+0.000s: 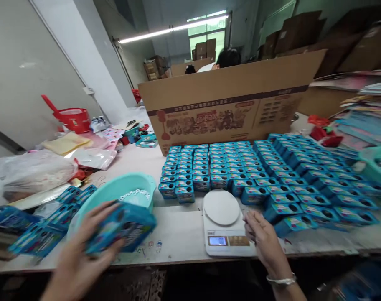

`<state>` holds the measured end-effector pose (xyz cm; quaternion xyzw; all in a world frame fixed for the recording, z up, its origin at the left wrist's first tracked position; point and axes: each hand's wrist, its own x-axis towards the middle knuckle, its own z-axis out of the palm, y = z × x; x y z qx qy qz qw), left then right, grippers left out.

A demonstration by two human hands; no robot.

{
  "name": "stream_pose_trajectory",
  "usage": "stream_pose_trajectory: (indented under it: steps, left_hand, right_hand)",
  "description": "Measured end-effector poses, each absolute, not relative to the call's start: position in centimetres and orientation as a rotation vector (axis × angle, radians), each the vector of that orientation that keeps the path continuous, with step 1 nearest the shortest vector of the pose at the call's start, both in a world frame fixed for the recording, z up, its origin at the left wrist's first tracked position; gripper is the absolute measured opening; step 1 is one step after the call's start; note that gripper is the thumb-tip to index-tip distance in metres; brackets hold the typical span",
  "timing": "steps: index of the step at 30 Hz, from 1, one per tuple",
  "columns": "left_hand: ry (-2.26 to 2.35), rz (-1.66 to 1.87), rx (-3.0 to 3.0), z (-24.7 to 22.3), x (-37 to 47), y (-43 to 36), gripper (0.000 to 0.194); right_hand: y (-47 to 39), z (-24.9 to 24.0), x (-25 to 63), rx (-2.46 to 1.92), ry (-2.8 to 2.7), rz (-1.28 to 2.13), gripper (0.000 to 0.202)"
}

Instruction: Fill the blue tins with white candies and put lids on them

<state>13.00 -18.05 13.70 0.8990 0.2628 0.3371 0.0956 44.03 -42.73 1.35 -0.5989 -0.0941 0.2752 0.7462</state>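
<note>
My left hand is closed round a small blue printed carton, blurred by motion, in front of a turquoise basin. White bead-like pieces lie inside the basin. At the right edge of a white kitchen scale is my right hand, its fingers pinched together. Whatever it may hold is too small to make out. The scale's round plate has nothing on it, and its display is lit. Folded blue cartons lie left of the basin.
Rows of blue cartons cover the table behind and right of the scale. A large cardboard sheet stands behind them, with a person beyond. Plastic bags and a red basket are left; another turquoise basin is right.
</note>
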Motion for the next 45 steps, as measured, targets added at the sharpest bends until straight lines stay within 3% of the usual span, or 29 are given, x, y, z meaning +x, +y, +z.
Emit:
stream_pose_trajectory:
  steps: [3, 6, 12, 18, 23, 28, 34, 38, 45]
  left_hand:
    - [0.241, 0.819, 2.612, 10.6, 24.5, -21.0, 0.047]
    - [-0.006, 0.729, 2.525, 6.7, 33.1, -22.8, 0.046]
    - [-0.131, 0.559, 2.462, 3.1, 39.9, -23.2, 0.039]
    - [-0.121, 0.661, 2.375, 6.2, 37.0, -23.4, 0.037]
    - [0.304, 0.682, 2.365, 8.2, 29.2, -22.3, 0.034]
    - [0.623, 0.604, 2.272, 4.8, 23.3, -20.8, 0.035]
    - [0.729, 0.545, 2.181, 0.5, 21.7, -19.3, 0.039]
    - [0.663, 0.538, 2.187, -0.6, 22.5, -18.8, 0.038]
    - [0.562, 0.495, 2.144, -0.8, 23.7, -18.5, 0.038]
  right_hand:
    - [-44.5, 0.9, 43.6, -1.265, -0.198, 0.601, 0.054]
    - [-46.9, 0.4, 43.5, -1.248, -0.109, 0.555, 0.053]
    - [-49.2, 0.3, 43.9, -1.047, 0.117, 0.478, 0.054]
    - [-48.1, 1.7, 44.8, -0.762, 0.21, 0.66, 0.04]
    - [-47.9, 2.7, 46.0, -0.522, 0.205, 0.695, 0.022]
    - [-46.0, 4.4, 46.2, -0.602, 0.174, 0.804, 0.016]
    - [-45.1, 6.6, 47.8, -0.632, 0.192, 0.586, 0.015]
    - [-44.0, 4.8, 47.0, -0.703, 0.285, 0.753, 0.013]
    - [-41.3, 5.3, 47.5, -0.847, 0.134, 0.599, 0.021]
